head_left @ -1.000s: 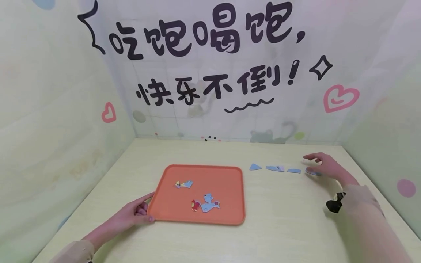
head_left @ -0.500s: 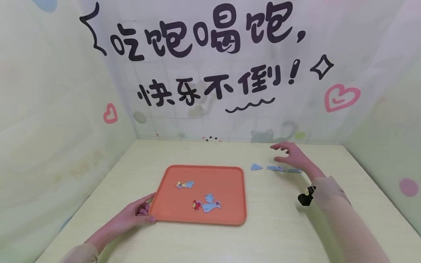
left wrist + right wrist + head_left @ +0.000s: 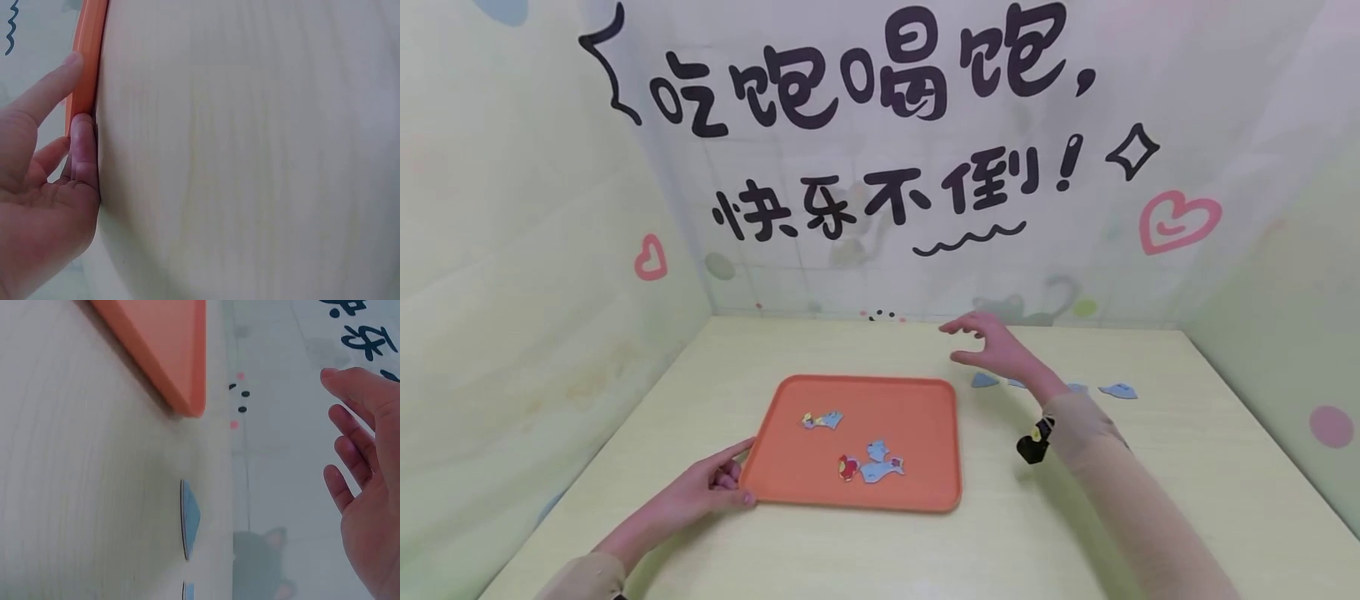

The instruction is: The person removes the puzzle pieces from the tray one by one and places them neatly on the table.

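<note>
An orange tray lies on the table. My left hand grips its front left corner, thumb and fingers against the edge; the left wrist view shows the thumb on the tray wall. On the tray are a red piece and several light-blue puzzle pieces, flat and irregular. My right hand, fingers loosely bent and holding nothing, hovers above the table behind the tray's back right corner. Just under it a blue triangular piece rests on the table; the right wrist view shows that piece edge-on.
More blue pieces lie in a row right of the tray, some partly hidden by my right arm. A printed cloth wall closes off the table's back, with cloth at both sides. A black device hangs at my right wrist.
My right hand has swept left from the rightmost table piece, over the row, to near the tray's back corner, carrying nothing. The left hand, tray and pieces stay in place.
</note>
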Tool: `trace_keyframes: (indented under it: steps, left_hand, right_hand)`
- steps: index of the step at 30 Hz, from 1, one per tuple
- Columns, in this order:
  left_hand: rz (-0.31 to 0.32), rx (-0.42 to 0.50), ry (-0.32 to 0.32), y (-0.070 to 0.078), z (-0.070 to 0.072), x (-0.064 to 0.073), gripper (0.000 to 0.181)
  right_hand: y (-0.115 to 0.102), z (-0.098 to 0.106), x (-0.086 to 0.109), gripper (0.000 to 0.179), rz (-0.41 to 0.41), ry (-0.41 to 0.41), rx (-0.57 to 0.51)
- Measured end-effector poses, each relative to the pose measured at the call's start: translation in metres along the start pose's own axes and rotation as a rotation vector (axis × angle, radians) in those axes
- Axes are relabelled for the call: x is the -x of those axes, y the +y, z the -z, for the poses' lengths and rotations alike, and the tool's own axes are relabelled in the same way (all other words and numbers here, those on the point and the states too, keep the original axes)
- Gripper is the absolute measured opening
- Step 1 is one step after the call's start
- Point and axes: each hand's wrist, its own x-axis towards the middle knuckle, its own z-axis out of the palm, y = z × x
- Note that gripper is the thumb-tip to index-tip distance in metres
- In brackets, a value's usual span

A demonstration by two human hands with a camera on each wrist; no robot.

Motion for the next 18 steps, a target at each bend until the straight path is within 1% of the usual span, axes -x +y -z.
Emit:
trace_keyframes:
  steps: [9,13,18]
  left_hand:
    - [-0.004,-0.001,-0.011,0.001,0.0,-0.001,0.093]
    - [-0.007,-0.011,-0.012,0.002,0.001,-0.002,0.092]
    - [0.001,-0.009,-0.021,-0.001,0.002,-0.003,0.092]
  right_hand:
    - [-0.034,-0.036,-0.031,0.044,0.048,-0.058,-0.042]
    - [-0.047,-0.052,-0.041,0.045,0.074,-0.078,-0.054]
    - [-0.059,-0.073,-0.052,0.046,0.111,-0.114,-0.083]
